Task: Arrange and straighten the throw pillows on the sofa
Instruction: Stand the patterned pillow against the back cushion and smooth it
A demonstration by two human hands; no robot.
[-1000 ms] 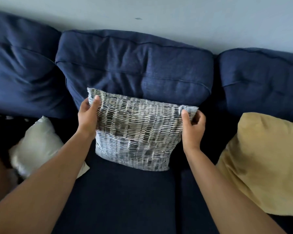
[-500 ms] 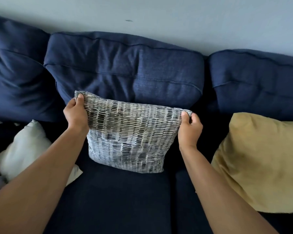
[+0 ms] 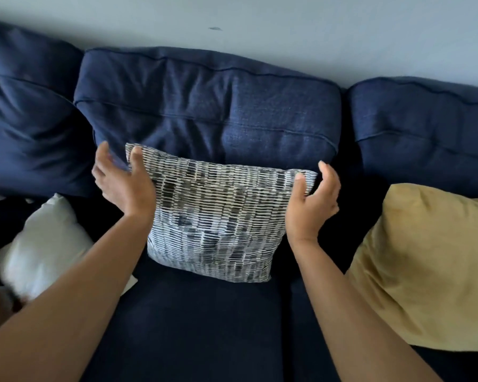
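Three throw pillows are seen on the navy sofa (image 3: 204, 326). The patterned pillow (image 3: 218, 219) is stood upright at the middle of the seat, its top edge leaned against the middle back cushion (image 3: 204, 106). Its upper corners are framed by both hands: the left hand (image 3: 124, 183) is spread open with the thumb laid on the top left corner, and the right hand (image 3: 312, 199) is loosened, with only the thumb resting at the top right corner and the fingers curled clear of the fabric. Neither corner appears to be firmly gripped.

A white pillow (image 3: 44, 246) is slumped toward the left end of the seat, partly hidden by the left forearm, and a mustard pillow (image 3: 425, 266) is tilted at the right end, well apart from the patterned one.

Several risks can be judged from here. With so light a hold, the patterned pillow could be left to sag forward or twist, since it is set slightly askew and its soft filling gives little support. The white pillow could be nudged further out of place by the left forearm. No containers are seen, so nothing is held inside anything.
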